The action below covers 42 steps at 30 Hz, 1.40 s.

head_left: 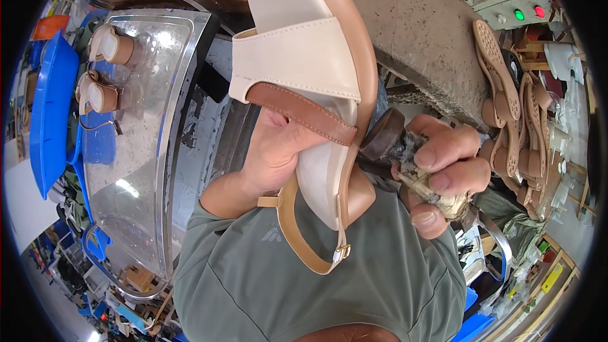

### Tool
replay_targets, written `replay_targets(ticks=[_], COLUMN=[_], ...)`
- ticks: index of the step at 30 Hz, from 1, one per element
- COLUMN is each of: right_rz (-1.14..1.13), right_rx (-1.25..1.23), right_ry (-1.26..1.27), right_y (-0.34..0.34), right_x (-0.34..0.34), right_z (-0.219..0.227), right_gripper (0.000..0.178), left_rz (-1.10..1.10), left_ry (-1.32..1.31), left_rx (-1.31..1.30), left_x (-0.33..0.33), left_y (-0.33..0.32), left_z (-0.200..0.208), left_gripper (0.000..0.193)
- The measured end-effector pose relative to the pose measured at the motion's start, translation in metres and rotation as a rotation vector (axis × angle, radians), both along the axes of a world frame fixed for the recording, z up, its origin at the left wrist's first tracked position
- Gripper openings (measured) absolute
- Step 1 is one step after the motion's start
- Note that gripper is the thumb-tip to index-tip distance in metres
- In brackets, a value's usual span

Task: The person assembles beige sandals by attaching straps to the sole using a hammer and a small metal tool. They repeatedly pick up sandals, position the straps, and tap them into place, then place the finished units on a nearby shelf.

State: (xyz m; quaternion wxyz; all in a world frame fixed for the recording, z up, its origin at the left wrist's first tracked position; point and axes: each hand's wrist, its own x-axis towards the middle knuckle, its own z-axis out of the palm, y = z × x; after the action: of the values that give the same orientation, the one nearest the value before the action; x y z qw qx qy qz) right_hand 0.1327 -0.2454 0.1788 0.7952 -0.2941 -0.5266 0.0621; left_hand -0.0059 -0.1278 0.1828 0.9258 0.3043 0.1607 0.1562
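A cream sandal (294, 54) with a brown strap, a tan sole edge and a block heel is held up in front of my chest. My left hand (265, 155) grips it from its left side, the thumb in under the brown strap and the other fingers hidden. The buckled ankle strap (291, 234) hangs loose below. Closed in my right hand (451, 168) is a tool with a dark, round, hollow-looking end (384, 132) and a grimy, tape-like wrapped grip. That dark end is right beside the sole edge; whether they touch I cannot tell.
At left stands a metal-framed clear-topped stand (142, 145) bearing two sandals (104, 73). Beyond it is a blue bin (54, 114). A dusty bench (418, 38) lies ahead, with a button panel (519, 12) behind. Several tan soles (506, 88) are stacked at right.
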Motion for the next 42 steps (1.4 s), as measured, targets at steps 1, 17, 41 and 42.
replay_targets(ticks=[1, 17, 41, 42], right_rz=[-0.032, -0.084, -0.159, -0.197], right_rx=[0.042, 0.013, -0.359, -0.438], right_ry=[-0.017, -0.098, -0.362, -0.317], right_y=[0.003, -0.008, -0.020, -0.018], right_x=[-0.001, -0.004, 0.037, 0.053], right_z=[-0.001, 0.004, 0.015, 0.011], right_gripper=[0.030, 0.031, 0.030, 0.030], left_rz=[0.015, 0.087, 0.216, 0.221], left_ry=[-0.016, -0.140, -0.028, -0.019], left_rx=[0.048, 0.541, 0.718, 0.751], left_x=[0.001, -0.007, 0.007, 0.006], left_y=[-0.001, -0.002, 0.001, 0.001], left_z=[0.000, -0.012, -0.010, -0.012], left_gripper=[0.038, 0.049, 0.061, 0.061])
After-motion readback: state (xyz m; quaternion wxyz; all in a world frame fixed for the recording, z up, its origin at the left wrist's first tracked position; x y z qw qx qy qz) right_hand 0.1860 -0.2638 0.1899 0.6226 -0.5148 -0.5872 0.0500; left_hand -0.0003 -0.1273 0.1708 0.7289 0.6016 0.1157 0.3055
